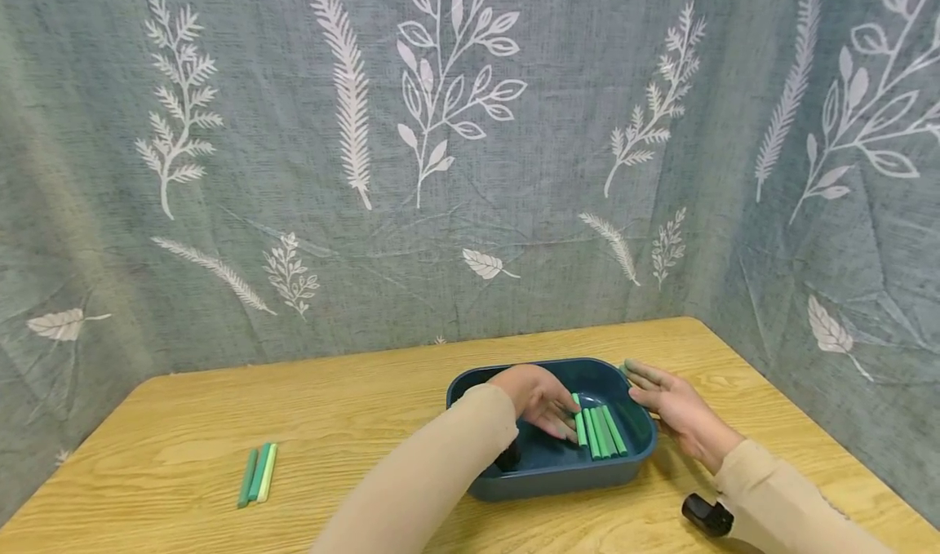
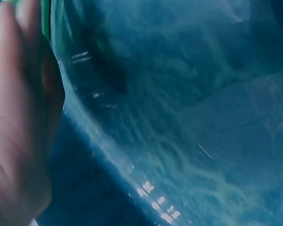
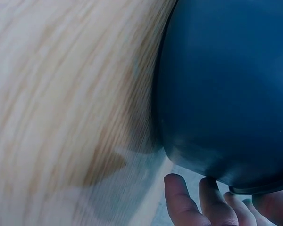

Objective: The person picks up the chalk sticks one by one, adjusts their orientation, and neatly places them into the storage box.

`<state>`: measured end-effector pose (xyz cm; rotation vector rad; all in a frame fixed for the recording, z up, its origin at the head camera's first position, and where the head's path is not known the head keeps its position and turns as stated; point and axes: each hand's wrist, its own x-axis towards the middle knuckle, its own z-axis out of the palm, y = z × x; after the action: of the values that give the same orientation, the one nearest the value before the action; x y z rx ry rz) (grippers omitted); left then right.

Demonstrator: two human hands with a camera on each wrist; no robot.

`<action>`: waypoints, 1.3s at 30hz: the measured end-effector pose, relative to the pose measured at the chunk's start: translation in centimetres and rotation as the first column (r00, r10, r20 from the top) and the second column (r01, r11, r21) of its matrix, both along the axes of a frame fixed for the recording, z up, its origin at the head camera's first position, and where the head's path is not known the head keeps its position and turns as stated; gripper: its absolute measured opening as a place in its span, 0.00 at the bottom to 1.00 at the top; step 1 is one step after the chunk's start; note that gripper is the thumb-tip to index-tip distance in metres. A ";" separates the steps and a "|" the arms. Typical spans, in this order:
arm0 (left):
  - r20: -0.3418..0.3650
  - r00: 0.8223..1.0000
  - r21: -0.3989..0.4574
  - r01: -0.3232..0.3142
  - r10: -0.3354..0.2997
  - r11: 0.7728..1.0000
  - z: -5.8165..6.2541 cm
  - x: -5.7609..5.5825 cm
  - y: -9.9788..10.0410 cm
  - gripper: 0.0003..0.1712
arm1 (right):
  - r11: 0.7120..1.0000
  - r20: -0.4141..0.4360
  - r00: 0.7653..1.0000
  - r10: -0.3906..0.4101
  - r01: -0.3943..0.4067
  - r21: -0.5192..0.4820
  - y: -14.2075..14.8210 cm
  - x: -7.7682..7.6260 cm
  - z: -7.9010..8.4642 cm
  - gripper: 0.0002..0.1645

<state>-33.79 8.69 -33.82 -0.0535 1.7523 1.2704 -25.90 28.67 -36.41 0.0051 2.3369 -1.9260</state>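
Note:
A dark blue box [image 1: 551,482] with rounded corners stands on the table. Several green sticks [image 1: 604,432], like chalk pastels, lie side by side in its right part. My left hand [image 1: 542,405] reaches down into the box, finger and thumb on the leftmost light green stick [image 1: 582,430]. That stick sits slightly farther back than its neighbours. In the left wrist view the fingers [image 2: 9,61] lie alongside a green strip. At the right end of the box, my right hand [image 1: 679,411] touches the rim, fingers extended. The right wrist view shows its fingers [image 3: 179,202] outside the box wall.
On the left of the wooden table [image 1: 169,440] lie three more sticks: a dark green stick [image 1: 248,479], a teal stick [image 1: 260,472] and a pale yellow-green stick [image 1: 268,472]. A leaf-patterned curtain [image 1: 441,170] hangs behind and beside the table. A black device [image 1: 707,515] is at my right wrist.

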 end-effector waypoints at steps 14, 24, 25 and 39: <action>-0.017 1.000 -0.031 -0.009 0.008 0.999 -0.6 0.6 1.0 0.13 | 1.000 0.000 1.000 0.003 -0.003 -0.017 0.0 -0.2 0.2 0.36; -0.013 1.000 -0.006 0.009 -0.009 1.000 -0.3 1.0 0.6 0.17 | 1.000 -0.008 1.000 -0.001 0.000 -0.022 0.0 0.0 0.0 0.36; -0.008 1.000 -0.002 0.015 -0.015 1.000 -0.2 1.1 0.4 0.19 | 1.000 -0.008 1.000 0.002 -0.002 -0.023 -0.1 0.0 0.0 0.36; -0.031 0.998 0.031 0.052 -0.051 0.998 0.8 1.2 -1.4 0.24 | 1.000 -0.016 1.000 0.007 -0.007 -0.017 -0.2 0.1 -0.1 0.37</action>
<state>-32.55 7.28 -33.00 0.0293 1.7479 1.2669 -25.80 28.43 -36.54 -0.0203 2.3267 -1.9501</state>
